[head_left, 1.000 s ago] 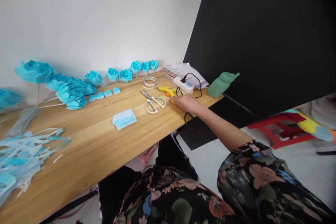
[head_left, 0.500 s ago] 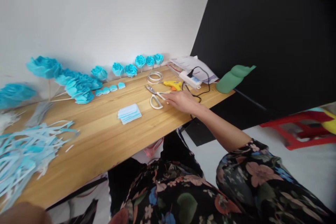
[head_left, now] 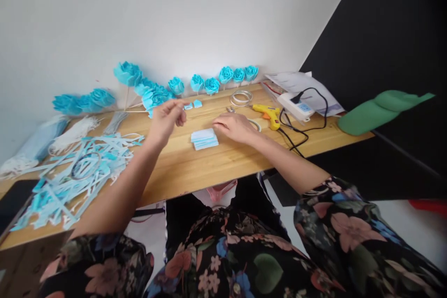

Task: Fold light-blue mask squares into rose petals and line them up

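The stack [head_left: 204, 139] of pale blue pieces is set at the middle of the wooden surface [head_left: 188, 177]. The right hand [head_left: 233, 126] is held low by its far right corner, palm down, its fingers bunched and pointed left; whether the stack is touched, or the fingertips are closed on anything, cannot be told. The left hand [head_left: 167, 118] is raised beyond the stack on its left, with the index finger stretched right toward the petals [head_left: 198, 103] and the other fingers curled; whether anything is pinched cannot be told. A row of blue flowers [head_left: 212, 85] is ranged along the wall [head_left: 216, 18]. The scissors [head_left: 256, 125] are mostly hidden by the right hand. Beyond them the rings [head_left: 241, 98] are laid, with the yellow glue gun [head_left: 267, 114] to the right, then the power strip [head_left: 296, 106] and the green bottle [head_left: 379, 111]. Loose strips [head_left: 87, 167] are heaped at the left, beside the phone [head_left: 17, 200].
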`<state>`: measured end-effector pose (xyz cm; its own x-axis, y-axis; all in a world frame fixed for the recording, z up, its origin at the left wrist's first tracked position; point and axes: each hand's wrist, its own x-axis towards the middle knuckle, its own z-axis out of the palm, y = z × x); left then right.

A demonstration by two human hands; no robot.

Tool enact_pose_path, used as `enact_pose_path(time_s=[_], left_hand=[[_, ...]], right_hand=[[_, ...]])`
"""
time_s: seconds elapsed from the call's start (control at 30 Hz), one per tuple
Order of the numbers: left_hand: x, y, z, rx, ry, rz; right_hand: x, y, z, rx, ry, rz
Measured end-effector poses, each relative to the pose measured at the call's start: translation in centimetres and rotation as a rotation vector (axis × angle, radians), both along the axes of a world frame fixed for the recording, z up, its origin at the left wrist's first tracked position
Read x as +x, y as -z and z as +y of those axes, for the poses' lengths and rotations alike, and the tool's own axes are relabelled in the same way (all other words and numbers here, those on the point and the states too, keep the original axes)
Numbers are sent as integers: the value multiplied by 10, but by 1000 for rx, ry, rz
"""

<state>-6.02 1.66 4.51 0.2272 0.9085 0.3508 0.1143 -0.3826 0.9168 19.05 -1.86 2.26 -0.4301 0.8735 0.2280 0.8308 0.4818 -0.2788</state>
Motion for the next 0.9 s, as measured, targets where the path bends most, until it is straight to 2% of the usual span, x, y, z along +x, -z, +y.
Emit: enact_pose_path(time_s=[0.07,0.17,0.23,0.37,0.5,0.57,0.63,0.77,0.8,0.83,0.9], left_hand=[[3,20,8,-2,-17,143],[0,49,13,97,-64,374],[-4,60,12,176,3,492],[-2,61,2,342,148,649],[8,57,-11,410,303,792],[10,55,-14,372,320,788],[9,54,-13,311,266,703],[3,52,-4,230,-78,418],[2,52,-2,203,-120,359],[1,53,-1,165,-116,308],[2,54,-1,46,-19,231]], right_hand=[[-7,0,14,-52,16,-57],[-18,1,32,-151,9,-190],[-27,-1,39,-207,-4,-248],[-39,-7,43,-288,-2,-333],[-36,-3,41,-333,-21,-275],[-32,3,41,-323,-56,-195],[-30,10,40,-276,-100,-92],[-33,15,37,-215,-102,150],[-34,15,36,-210,-100,205],[-34,14,35,-198,-102,251],[-34,13,33,-165,-110,320]])
